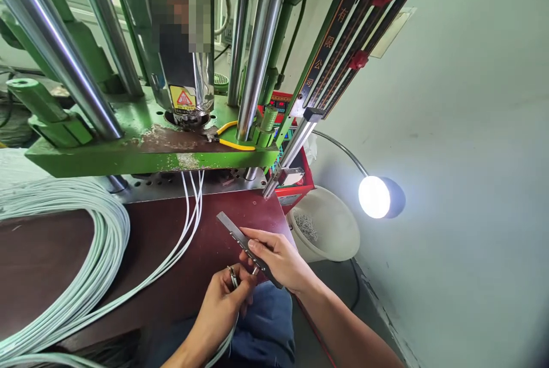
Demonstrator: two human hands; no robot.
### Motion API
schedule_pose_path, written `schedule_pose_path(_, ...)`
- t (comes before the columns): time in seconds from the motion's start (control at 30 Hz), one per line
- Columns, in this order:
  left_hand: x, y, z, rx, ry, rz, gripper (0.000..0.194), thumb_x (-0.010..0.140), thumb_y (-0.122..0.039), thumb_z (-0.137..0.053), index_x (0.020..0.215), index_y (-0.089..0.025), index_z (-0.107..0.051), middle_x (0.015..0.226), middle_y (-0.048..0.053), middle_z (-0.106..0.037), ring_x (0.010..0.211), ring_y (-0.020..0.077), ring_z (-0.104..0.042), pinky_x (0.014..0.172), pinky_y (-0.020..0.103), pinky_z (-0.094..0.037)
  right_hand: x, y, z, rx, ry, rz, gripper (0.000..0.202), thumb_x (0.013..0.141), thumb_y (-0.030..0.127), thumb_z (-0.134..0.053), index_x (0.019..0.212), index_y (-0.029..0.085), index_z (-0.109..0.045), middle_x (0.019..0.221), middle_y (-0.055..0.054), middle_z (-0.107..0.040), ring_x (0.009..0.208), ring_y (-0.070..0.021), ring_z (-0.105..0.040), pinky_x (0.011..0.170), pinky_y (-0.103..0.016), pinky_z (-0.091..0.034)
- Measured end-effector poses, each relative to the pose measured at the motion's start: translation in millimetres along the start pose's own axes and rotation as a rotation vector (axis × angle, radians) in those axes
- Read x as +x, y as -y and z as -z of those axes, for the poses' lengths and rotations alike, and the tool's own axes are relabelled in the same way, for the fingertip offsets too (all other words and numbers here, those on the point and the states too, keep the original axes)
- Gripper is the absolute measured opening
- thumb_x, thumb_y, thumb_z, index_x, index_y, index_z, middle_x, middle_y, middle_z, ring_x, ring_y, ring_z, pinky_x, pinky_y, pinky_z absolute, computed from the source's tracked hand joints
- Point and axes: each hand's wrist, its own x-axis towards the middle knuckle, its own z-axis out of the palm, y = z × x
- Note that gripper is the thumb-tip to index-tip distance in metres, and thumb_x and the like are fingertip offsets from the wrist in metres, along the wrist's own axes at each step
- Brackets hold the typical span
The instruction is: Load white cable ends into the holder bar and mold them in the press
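My right hand point(277, 256) is closed around a narrow grey metal bar point(229, 224), held at a slant above the table's front edge. Small fittings line one side of the bar. Just below it, my left hand point(223, 302) grips thin white cables point(225, 340) that run down past my wrist. A small metal cable end point(256, 270) shows between the left fingers and the bar. Whether it touches the bar, I cannot tell. A shiny metal ring or end point(233, 272) also shows at the left index finger.
A green press point(171, 163) stands ahead, with yellow-handled pliers point(235, 144) on its plate. Several white cables point(189, 231) hang from beneath it. A large cable coil point(112, 225) covers the table's left. At right are a white bucket point(338, 231) and a lit lamp point(374, 197).
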Motion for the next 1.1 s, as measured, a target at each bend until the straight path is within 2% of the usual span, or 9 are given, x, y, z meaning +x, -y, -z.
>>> schedule_pose_path(0.23,0,1,2.6,0.016,-0.028,0.047,0.040,0.069,-0.053,-0.065,0.055,-0.020,-0.047,0.044,-0.006,-0.043,0.039,0.0067,-0.032,0.043,0.023,-0.023,-2,5,-3,-0.172,0.044,0.031,0.040,0.093,0.034,-0.051,0.128,0.017,-0.063,0.086,-0.004,-0.070,0.070,-0.0130,-0.060,0.066,-0.027,-0.050)
schedule_pose_path(0.37,2,5,1.5,0.022,-0.032,0.014,0.042,0.069,-0.053,-0.065,0.050,-0.020,-0.046,0.041,-0.005,-0.043,0.039,0.0074,-0.031,0.045,0.024,-0.023,-3,7,-5,-0.226,0.031,-0.002,0.039,0.093,0.031,-0.050,0.128,0.017,-0.063,0.093,-0.005,-0.071,0.079,-0.0154,-0.063,0.069,-0.027,-0.051)
schedule_pose_path(0.47,2,4,2.1,0.016,-0.031,0.004,0.041,0.071,-0.053,-0.065,0.052,-0.018,-0.054,0.044,-0.002,-0.050,0.042,0.0090,-0.038,0.051,0.026,-0.030,-2,6,-2,-0.234,0.038,-0.001,0.040,0.093,0.032,-0.050,0.128,0.019,-0.062,0.090,-0.005,-0.071,0.076,-0.0149,-0.062,0.069,-0.028,-0.051)
schedule_pose_path(0.6,0,3,7.6,-0.011,0.023,0.015,0.037,0.073,-0.052,-0.067,0.064,-0.016,-0.065,0.053,0.001,-0.061,0.055,0.0140,-0.052,0.064,0.027,-0.039,0,3,6,-0.147,0.072,-0.004,0.043,0.094,0.040,-0.050,0.130,0.019,-0.061,0.086,-0.005,-0.070,0.072,-0.0148,-0.062,0.067,-0.028,-0.051)
schedule_pose_path(0.73,-2,6,13.8,-0.239,-0.030,0.008,0.030,0.072,-0.048,-0.070,0.079,-0.019,-0.069,0.076,0.002,-0.069,0.071,0.0166,-0.059,0.074,0.027,-0.045,0,4,12,-0.156,0.075,0.017,0.043,0.093,0.042,-0.051,0.127,0.018,-0.063,0.085,-0.005,-0.069,0.067,-0.0132,-0.059,0.064,-0.028,-0.050)
schedule_pose_path(0.8,-2,6,15.1,-0.276,-0.036,-0.029,0.028,0.073,-0.047,-0.070,0.078,-0.019,-0.069,0.077,0.002,-0.068,0.073,0.0160,-0.059,0.076,0.026,-0.046,0,7,15,-0.173,0.089,0.025,0.042,0.093,0.040,-0.051,0.126,0.019,-0.064,0.084,-0.004,-0.068,0.065,-0.0123,-0.057,0.064,-0.027,-0.050)
schedule_pose_path(0.93,-3,2,13.7,-0.152,0.005,-0.064,0.029,0.076,-0.046,-0.069,0.073,-0.017,-0.067,0.065,0.000,-0.065,0.059,0.0121,-0.054,0.065,0.024,-0.045,-2,13,17,-0.228,0.081,0.034,0.039,0.094,0.036,-0.049,0.126,0.019,-0.064,0.088,-0.004,-0.069,0.064,-0.0115,-0.057,0.061,-0.025,-0.049)
schedule_pose_path(1.03,-4,-1,11.6,-0.120,-0.036,-0.064,0.032,0.072,-0.048,-0.072,0.079,-0.017,-0.067,0.067,0.001,-0.068,0.053,0.0118,-0.053,0.059,0.025,-0.044,-3,15,17,-0.267,0.051,0.034,0.039,0.093,0.033,-0.049,0.126,0.020,-0.065,0.089,-0.004,-0.069,0.062,-0.0111,-0.058,0.057,-0.024,-0.048)
schedule_pose_path(1.1,-5,-2,10.7,-0.100,-0.063,-0.066,0.033,0.069,-0.048,-0.075,0.075,-0.017,-0.066,0.064,0.001,-0.067,0.051,0.0121,-0.052,0.056,0.025,-0.043,-4,15,16,-0.272,0.052,0.040,0.039,0.093,0.033,-0.049,0.126,0.020,-0.064,0.089,-0.004,-0.070,0.062,-0.0111,-0.058,0.057,-0.024,-0.048)
